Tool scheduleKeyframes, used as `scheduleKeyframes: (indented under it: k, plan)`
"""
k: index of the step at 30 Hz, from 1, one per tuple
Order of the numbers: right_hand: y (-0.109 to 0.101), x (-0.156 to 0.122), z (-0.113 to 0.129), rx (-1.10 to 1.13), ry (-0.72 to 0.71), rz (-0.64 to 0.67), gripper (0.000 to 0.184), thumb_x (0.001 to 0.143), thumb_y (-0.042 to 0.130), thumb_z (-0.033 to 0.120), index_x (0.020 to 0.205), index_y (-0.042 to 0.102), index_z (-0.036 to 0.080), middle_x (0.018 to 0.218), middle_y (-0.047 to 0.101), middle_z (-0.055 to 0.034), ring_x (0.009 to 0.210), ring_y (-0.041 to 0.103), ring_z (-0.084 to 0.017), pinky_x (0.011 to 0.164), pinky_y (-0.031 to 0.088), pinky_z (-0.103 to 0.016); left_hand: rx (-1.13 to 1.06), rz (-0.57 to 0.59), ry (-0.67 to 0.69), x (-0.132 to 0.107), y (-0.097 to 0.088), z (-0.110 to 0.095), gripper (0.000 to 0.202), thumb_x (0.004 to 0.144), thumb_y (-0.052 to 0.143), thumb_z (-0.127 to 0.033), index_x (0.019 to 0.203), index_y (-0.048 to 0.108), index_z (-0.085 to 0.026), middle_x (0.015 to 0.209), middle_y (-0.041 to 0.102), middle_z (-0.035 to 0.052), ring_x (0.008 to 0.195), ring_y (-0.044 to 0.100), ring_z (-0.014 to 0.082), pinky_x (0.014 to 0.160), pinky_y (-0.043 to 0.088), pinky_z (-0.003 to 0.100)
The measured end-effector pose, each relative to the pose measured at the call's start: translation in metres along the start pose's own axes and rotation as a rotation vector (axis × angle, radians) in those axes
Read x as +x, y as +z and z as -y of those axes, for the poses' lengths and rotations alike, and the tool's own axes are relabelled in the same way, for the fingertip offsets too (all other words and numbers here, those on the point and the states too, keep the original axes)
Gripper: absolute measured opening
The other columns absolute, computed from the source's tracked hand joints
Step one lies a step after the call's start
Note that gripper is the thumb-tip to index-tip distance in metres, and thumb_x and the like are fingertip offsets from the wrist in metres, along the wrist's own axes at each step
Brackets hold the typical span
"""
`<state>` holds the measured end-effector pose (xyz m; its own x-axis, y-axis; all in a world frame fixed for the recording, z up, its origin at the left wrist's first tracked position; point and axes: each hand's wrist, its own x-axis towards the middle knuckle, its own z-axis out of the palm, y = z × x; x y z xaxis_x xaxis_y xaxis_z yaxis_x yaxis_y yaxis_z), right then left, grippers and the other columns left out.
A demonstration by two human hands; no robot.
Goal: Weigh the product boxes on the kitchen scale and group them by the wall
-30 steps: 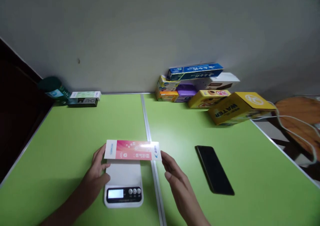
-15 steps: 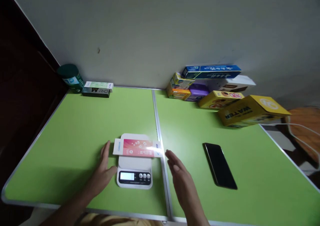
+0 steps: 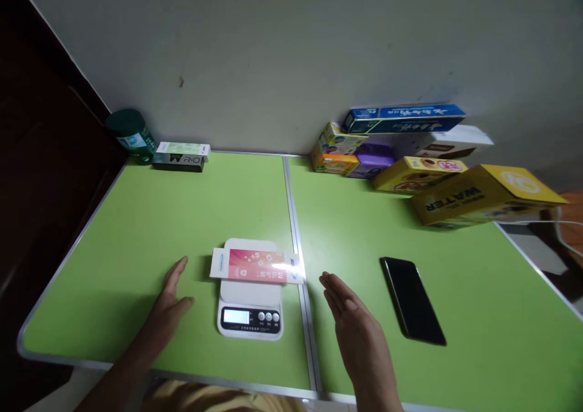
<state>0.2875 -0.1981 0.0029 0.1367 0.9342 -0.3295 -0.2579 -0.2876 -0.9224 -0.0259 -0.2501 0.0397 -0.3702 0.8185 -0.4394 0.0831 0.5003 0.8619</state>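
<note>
- We are holding our left hand (image 3: 166,305) near the left end of a long, flat, pink-and-white cardboard box (image 3: 257,266), thumb and fingers spread apart with nothing between them.
- We are holding our right hand (image 3: 359,330) beyond the box's other end, its fingers straight and lying together, the thumb close beside them — gripping nothing that we are seeing.
- The box is lying flat across a white plastic scale (image 3: 250,293), both ends jutting past the sides of its platform.
- Its long axis is running left to right, from one hand toward the other: it is lying to the right of our left hand and to the left of our right, whose fingertips are looking slightly nearer — neither hand is touching it.
- The scale is resting on a light-green counter (image 3: 241,205), its lit display and buttons facing us; we are not making out a reading.
- The box's right end is reaching over a silvery metal strip (image 3: 291,199) in the counter.
- A flat black phone (image 3: 413,299) is lying to the right of our right hand.
</note>
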Motion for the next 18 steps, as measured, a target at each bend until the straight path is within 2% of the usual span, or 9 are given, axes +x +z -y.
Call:
scheduleKeyframes:
  k: [6, 9, 13, 18]
  plan:
    - [0.011, 0.0, 0.001, -0.034, 0.05, 0.051, 0.035, 0.072, 0.066, 0.039, 0.104, 0.072, 0.028, 0.123, 0.066, -0.0058, 0.127, 0.048, -0.031, 0.113, 0.025, -0.05, -0.113, 0.047, -0.014, -0.005, 0.016, 0.006, 0.081, 0.059, 0.054, -0.026, 0.137, 0.034, -0.016, 0.152, 0.03, 0.0136, 0.143, 0.02, 0.0272, 0.117, 0.011, 0.044]
    - [0.012, -0.001, -0.003, -0.119, 0.075, 0.092, 0.037, 0.074, 0.065, 0.042, 0.108, 0.07, 0.028, 0.126, 0.064, -0.0064, 0.126, 0.048, -0.032, 0.111, 0.028, -0.051, -0.135, 0.081, -0.019, -0.008, 0.023, 0.012, 0.078, 0.061, 0.053, -0.025, 0.137, 0.036, -0.019, 0.152, 0.031, 0.0109, 0.143, 0.021, 0.0266, 0.117, 0.012, 0.046]
    - [0.015, -0.002, -0.009, -0.2, 0.071, 0.095, 0.043, 0.075, 0.065, 0.046, 0.115, 0.066, 0.03, 0.133, 0.058, -0.0052, 0.126, 0.047, -0.034, 0.108, 0.032, -0.051, -0.134, 0.108, 0.045, -0.011, 0.035, 0.02, 0.072, 0.066, 0.05, -0.022, 0.137, 0.038, -0.023, 0.152, 0.034, 0.0055, 0.142, 0.024, 0.0245, 0.116, 0.019, 0.043]
    - [0.025, -0.005, -0.008, -0.283, 0.084, 0.108, 0.047, 0.072, 0.067, 0.048, 0.117, 0.065, 0.033, 0.132, 0.059, -0.0045, 0.121, 0.052, -0.036, 0.098, 0.043, -0.05, -0.151, 0.121, 0.041, -0.016, 0.046, 0.026, 0.076, 0.069, 0.05, -0.021, 0.142, 0.032, -0.026, 0.155, 0.026, 0.0027, 0.141, 0.026, 0.0265, 0.114, 0.024, 0.043]
